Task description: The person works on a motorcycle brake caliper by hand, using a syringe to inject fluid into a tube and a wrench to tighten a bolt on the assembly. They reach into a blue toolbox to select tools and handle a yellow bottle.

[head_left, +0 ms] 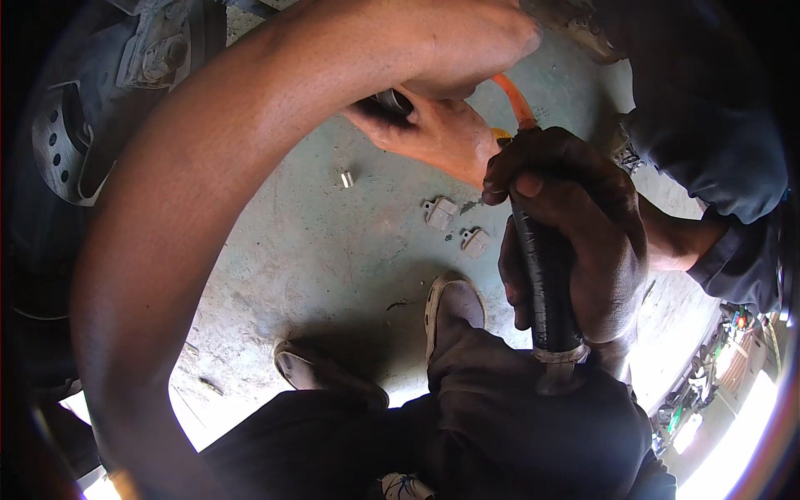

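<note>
My left arm curves up from the lower left, and my left hand (496, 37) is at the top edge, its fingers hidden. An orange hose (517, 102) comes out from beneath that hand and runs down to my right hand (583, 225). Closed fingers of my right hand wrap round a black tape-wrapped handle (542, 279) with a metal lower end close to my knee. Another person's hand (442, 137) reaches in from the right, behind my right hand. It is next to a dark rounded part (393, 102), mostly covered by my forearm.
Two brake pads (439, 213) (475, 242) and a small metal cylinder (347, 178) lie on the floor (333, 250). A drilled brake disc (62, 150) is at the far left. The other person's leg (708, 158) stands at the right. Mixed tools (704, 383) lie lower right.
</note>
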Tool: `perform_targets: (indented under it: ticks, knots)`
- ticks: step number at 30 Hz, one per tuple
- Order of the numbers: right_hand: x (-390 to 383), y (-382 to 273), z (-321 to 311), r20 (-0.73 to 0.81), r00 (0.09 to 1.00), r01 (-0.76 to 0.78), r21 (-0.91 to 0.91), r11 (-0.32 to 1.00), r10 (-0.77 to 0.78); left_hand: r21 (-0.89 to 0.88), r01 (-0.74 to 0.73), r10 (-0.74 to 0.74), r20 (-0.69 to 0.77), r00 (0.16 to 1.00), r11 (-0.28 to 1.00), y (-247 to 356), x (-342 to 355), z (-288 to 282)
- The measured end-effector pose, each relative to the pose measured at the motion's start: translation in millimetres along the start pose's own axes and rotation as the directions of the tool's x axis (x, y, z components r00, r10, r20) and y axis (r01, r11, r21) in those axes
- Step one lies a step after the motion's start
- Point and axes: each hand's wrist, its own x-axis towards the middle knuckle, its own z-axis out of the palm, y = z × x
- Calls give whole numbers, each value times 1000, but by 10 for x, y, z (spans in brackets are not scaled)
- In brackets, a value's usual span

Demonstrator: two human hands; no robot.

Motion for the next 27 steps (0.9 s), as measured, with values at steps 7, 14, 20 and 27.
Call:
perform_targets:
  ticks: [7, 14, 20, 27]
  knots:
    - [3, -12, 2, 2, 1000, -4, 1, 1000, 4, 20, -91, 93, -108, 990, 996, -45, -24, 100]
    - [20, -4, 13, 5, 1000, -8, 3, 1000, 8, -30, -11, 11, -11, 1000, 999, -36, 16, 71]
    - [39, 22, 4, 9, 1000, -16, 8, 1000, 16, -2, -55, 55, -38, 998, 998, -78, -33, 86]
    - [34, 41, 26, 2, 1000, -31, 35, 999, 31, -52, 1, 9, 199, 980, 999, -52, -96, -105]
